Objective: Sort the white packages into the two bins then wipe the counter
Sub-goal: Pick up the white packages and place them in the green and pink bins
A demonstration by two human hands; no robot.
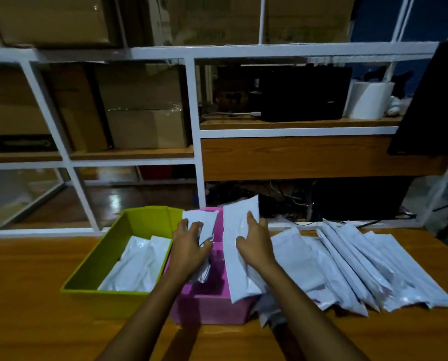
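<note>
A person sorts parcels at a wooden surface (35, 321) in dim light. The left hand (189, 243) holds a small white package (204, 222) above the pink bin (210, 308), its fingers (194, 226) curled around the package's lower end. The right hand (254, 243) lies palm-down on a long white package (234, 272) that slants across the pink bin's right side, fingers straight and slightly spread against the wrapping. Just left of the pink bin, and touching it, stands a green bin (100, 300) with several white packages (137, 267) inside. To the right, a pile of white packages (361, 264) fans out over the surface. White-framed shelving (191, 100) with cardboard boxes (144, 108) rises behind.
</note>
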